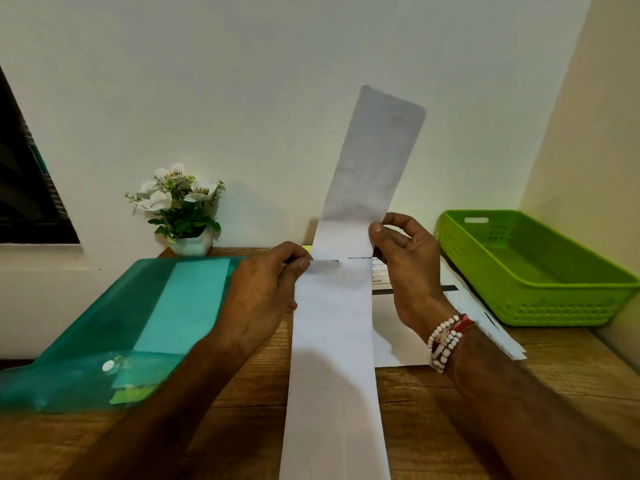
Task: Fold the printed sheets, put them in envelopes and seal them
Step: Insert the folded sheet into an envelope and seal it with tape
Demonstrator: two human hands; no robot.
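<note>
A long white envelope (334, 358) stands lengthwise in front of me, its open mouth at the far end. A folded printed sheet (372, 161) sticks up out of that mouth, its lower end inside. My left hand (263, 289) pinches the left edge of the envelope mouth. My right hand (401, 268) pinches the sheet's right edge just above the mouth. More white sheets and envelopes (467, 306) lie on the wooden table (249, 393) under my right wrist.
A green plastic basket (533, 268) sits at the right by the wall. A teal translucent folder (138, 323) with a snap button lies at the left. A small white pot of artificial flowers (183, 209) stands against the back wall.
</note>
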